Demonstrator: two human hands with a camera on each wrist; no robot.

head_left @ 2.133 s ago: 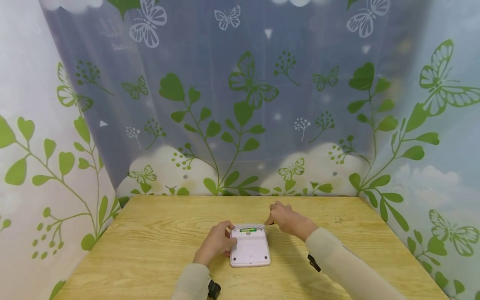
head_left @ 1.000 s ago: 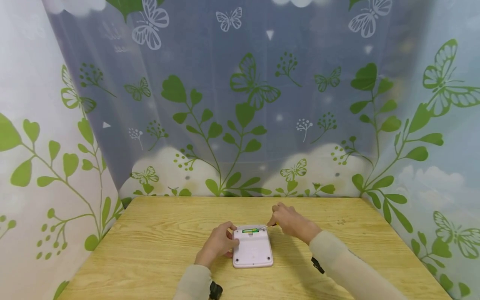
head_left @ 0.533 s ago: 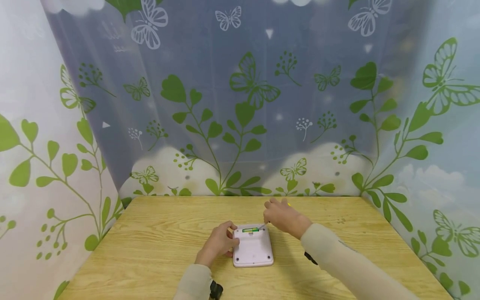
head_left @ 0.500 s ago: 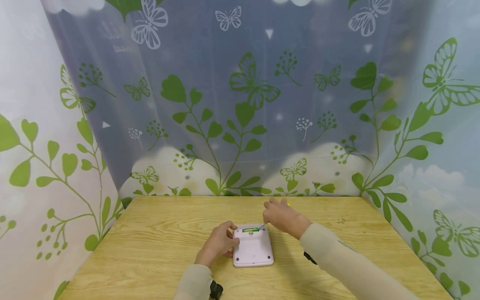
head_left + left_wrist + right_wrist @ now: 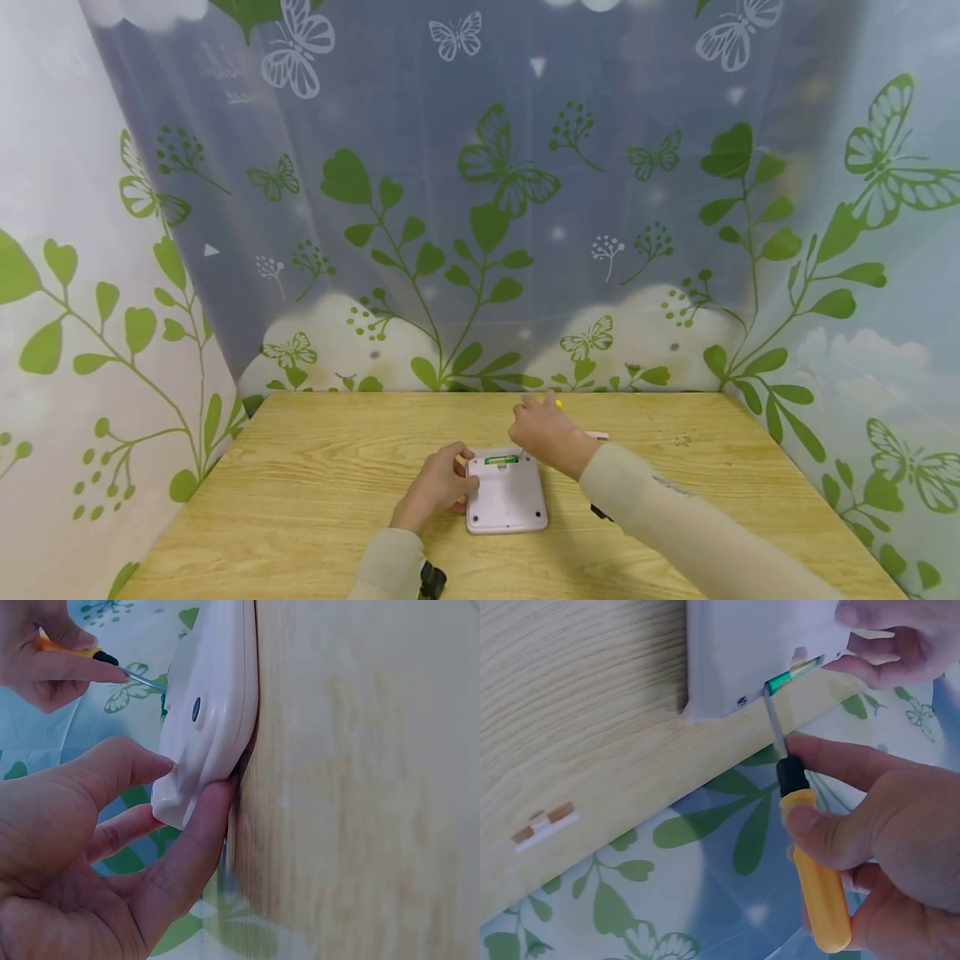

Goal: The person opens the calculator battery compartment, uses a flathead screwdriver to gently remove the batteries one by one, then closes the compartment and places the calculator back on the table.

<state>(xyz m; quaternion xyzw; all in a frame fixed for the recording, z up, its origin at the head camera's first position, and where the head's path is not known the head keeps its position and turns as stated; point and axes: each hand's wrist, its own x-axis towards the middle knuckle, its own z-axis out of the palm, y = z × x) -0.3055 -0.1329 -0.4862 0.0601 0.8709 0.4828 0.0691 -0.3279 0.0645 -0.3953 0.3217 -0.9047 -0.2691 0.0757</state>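
Note:
A flat pale pink device (image 5: 506, 500), calculator-like, lies back side up on the table, small dark feet or screws near its corners. In the open compartment at its far edge sits a green battery (image 5: 500, 460). My left hand (image 5: 435, 487) grips the device's left edge, thumb on top and fingers against the side and underneath, as the left wrist view shows. My right hand (image 5: 551, 429) holds a screwdriver (image 5: 821, 877) by its yellow and black handle, index finger stretched along the shaft. The screwdriver's tip is at the right end of the battery in the right wrist view.
A small pale battery cover (image 5: 546, 825) lies on the wooden table (image 5: 337, 450), to the right of the device and partly behind my right hand in the head view. A curtain (image 5: 480, 250) with leaf and butterfly prints hangs behind the table's far edge.
My right hand has moved left and slightly away, tilting the screwdriver more upright and uncovering the battery cover. The device shifted slightly right earlier on; my left hand keeps its grip.

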